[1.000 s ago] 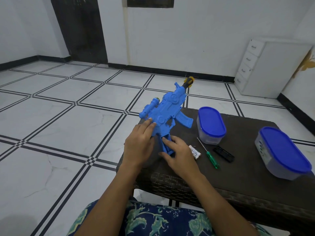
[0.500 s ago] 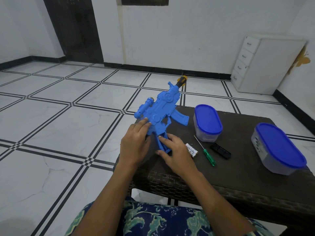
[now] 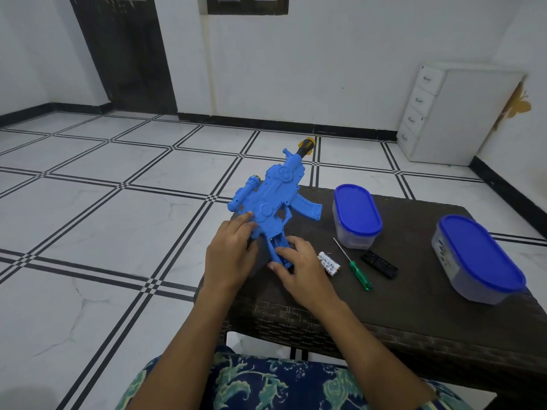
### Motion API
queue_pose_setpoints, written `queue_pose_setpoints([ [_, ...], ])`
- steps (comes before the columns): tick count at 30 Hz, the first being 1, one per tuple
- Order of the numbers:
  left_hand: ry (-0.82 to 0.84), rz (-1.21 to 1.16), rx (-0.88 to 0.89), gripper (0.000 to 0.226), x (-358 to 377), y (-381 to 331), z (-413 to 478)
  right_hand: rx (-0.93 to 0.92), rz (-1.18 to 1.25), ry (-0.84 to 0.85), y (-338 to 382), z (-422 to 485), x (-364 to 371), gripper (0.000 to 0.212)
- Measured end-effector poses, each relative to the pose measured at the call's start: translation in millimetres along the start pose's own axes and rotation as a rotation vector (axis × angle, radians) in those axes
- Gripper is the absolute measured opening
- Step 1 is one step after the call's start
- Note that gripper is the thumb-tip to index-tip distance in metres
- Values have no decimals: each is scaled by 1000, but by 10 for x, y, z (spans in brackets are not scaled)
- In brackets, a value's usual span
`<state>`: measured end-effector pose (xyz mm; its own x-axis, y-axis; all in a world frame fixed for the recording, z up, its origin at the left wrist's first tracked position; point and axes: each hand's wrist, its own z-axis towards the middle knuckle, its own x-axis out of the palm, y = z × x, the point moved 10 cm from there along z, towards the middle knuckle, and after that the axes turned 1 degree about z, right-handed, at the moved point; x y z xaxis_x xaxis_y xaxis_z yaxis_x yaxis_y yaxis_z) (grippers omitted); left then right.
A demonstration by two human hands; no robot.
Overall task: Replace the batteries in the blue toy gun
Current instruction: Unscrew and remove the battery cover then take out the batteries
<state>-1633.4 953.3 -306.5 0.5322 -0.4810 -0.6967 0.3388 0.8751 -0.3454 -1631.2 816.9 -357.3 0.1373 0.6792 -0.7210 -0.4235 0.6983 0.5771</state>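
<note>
The blue toy gun point(image 3: 273, 196) lies on the dark woven table point(image 3: 414, 291) at its left end, muzzle with an orange tip pointing away over the floor. My left hand point(image 3: 232, 255) rests on the gun's rear body, fingers pressing it down. My right hand point(image 3: 299, 267) holds the grip, where an uncovered compartment shows. Just right of that hand lie white batteries point(image 3: 329, 263) side by side. A green-handled screwdriver point(image 3: 353, 266) and a small black cover point(image 3: 379, 264) lie further right.
Two clear tubs with blue lids stand on the table, one point(image 3: 356, 216) behind the screwdriver and a larger tub point(image 3: 478, 258) at the right. A white drawer unit point(image 3: 455, 116) stands by the far wall. Tiled floor lies to the left.
Both hands and the gun keep the same hold and pose. Only the camera view shifts slightly.
</note>
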Motion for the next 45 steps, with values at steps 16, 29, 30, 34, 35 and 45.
queue_pose_setpoints([
  [16, 51, -23, -95, 24, 142, 107, -38, -27, 50, 24, -10, 19, -2, 44],
  [29, 84, -38, -136, 15, 168, 138, -82, -6, 20, 122, -11, 62, 37, 46],
  [30, 87, -42, -142, 15, 173, 145, -87, -5, 16, 128, -9, 64, 38, 46],
  [34, 96, -61, -167, 14, 190, 162, -107, 1, 9, 139, -9, 62, 23, 45],
  [35, 97, -67, -176, 14, 193, 165, -109, 1, 8, 140, -8, 60, 18, 44],
  [45, 65, -106, -215, 16, 177, 162, -110, 22, 19, 122, -40, 37, -24, 27],
])
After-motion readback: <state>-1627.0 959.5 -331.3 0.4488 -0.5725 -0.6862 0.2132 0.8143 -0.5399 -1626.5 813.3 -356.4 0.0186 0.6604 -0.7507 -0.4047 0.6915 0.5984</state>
